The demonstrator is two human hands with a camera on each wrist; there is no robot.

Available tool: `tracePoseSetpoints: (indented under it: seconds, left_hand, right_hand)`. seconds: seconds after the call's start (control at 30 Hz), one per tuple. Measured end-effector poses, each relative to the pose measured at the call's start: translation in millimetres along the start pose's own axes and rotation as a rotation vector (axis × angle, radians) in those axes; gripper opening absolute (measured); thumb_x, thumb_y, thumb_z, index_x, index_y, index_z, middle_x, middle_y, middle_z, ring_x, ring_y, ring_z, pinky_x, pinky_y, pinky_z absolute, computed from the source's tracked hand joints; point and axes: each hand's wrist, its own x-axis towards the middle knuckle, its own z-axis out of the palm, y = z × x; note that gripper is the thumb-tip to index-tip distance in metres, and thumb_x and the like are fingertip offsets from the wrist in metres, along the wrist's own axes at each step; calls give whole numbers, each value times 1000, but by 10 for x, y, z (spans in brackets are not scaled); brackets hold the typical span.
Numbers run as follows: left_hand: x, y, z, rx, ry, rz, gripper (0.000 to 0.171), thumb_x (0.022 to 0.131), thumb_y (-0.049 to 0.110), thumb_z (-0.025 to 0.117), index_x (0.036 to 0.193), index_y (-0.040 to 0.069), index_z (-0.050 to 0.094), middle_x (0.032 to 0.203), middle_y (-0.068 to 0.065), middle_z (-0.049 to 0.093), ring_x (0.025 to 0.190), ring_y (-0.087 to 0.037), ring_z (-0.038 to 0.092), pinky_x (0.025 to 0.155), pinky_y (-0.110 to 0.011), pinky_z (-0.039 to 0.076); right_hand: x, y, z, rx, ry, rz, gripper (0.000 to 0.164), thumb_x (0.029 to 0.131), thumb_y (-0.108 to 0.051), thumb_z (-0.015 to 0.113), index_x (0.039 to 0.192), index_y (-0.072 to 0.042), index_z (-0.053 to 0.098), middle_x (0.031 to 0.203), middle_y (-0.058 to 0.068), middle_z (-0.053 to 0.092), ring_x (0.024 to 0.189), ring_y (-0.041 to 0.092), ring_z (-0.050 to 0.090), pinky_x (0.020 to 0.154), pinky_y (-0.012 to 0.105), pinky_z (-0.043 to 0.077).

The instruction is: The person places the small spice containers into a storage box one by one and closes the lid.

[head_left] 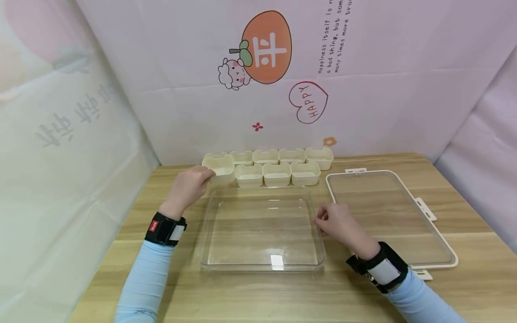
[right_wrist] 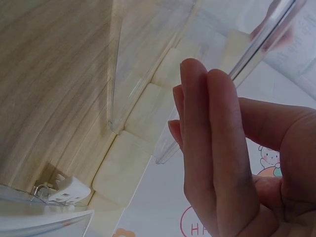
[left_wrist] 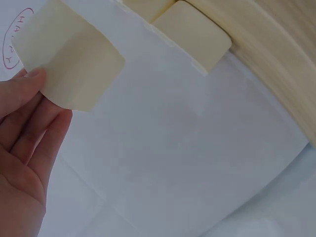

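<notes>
Wooden table (head_left: pixel 258 298) — left hand (head_left: pixel 189 186) pinched on cream bin (head_left: pixel 224 179) — right hand (head_left: pixel 336 220) pinched on tray (head_left: pixel 258 268)

Wood-grain tbl (head_left: pixel 242 296), pale printed cloth (head_left: pixel 181 116) bkgd

In the left wrist view, the cream, rounded plastic cup (left_wrist: pixel 79 54) and bare left hand (left_wrist: pixel 22 153) are cut off.

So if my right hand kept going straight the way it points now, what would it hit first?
Your right hand would most likely meet the right wall of the clear plastic container first; its fingertips are right there, possibly already touching it.
</notes>
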Motion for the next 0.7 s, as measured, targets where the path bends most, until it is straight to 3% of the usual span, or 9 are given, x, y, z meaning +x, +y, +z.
tracePoseSetpoints:
  seconds: [0.37,0.7]
  left_hand:
    - [-26,98,-167,72,25,67,11,88,5,62,91,7,73,79,-6,68,67,-19,63,53,-31,49]
    - [-90,181,-256,56,22,124,12,87,3,62,91,8,72,76,-2,68,68,-17,64,54,-29,50]
  right_hand:
    - [-6,-6,-14,-25,4,-16,12,85,-10,66,76,-4,61,64,3,64,55,17,63,47,25,47]
    - [3,-23,0,-14,7,10,11,85,-9,65,76,-3,61,65,4,65,56,18,64,48,24,49]
